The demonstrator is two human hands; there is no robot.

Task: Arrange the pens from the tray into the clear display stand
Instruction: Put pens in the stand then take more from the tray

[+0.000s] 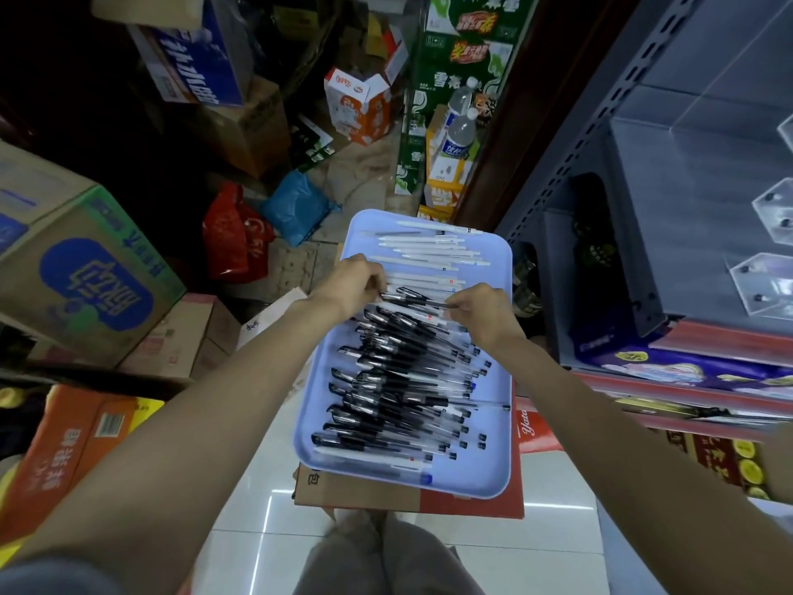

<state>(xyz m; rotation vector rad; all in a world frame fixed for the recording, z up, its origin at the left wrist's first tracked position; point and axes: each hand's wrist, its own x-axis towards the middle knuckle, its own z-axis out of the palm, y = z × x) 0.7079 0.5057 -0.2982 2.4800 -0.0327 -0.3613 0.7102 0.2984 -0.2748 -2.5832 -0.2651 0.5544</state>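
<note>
- Stockroom aisle, white tiled floor (266, 500); stacked cardboard cartons (81, 268) along the left side, red bag (234, 234) and blue bag (296, 206) lying beyond them.
- Left hand (349, 285): fingers curled, pinching one end of a black pen (414, 297) above the tray.
- Blue tray (500, 427) rests on a carton at centre; black pens (399, 380) heaped in its near part, white pens (429, 249) at the far end.
- Right hand (478, 313): fingertips pinching the opposite end of the same black pen.
- Grey shelving (669, 173) to the right; clear display stand (768, 277) sits on it, well apart from the tray.
</note>
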